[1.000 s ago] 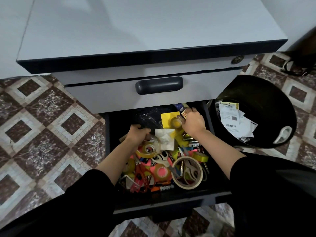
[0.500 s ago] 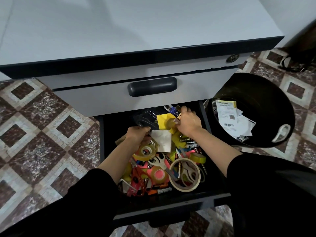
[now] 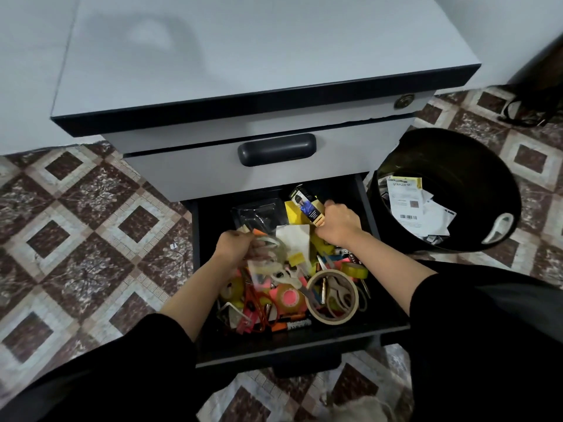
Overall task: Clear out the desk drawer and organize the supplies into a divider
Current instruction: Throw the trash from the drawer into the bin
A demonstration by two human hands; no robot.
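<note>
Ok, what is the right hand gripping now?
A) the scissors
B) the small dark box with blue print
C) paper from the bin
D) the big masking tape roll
B: the right hand grips the small dark box at the back of the drawer; the masking tape roll lies apart near the front.

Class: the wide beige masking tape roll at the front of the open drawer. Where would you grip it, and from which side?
Probably from above, pinching the near wall of the masking tape roll, thumb outside, fingers just inside the hole. It lies nearly flat, opening up; the near rim is bare, while scissors lie farther back inside.
</note>
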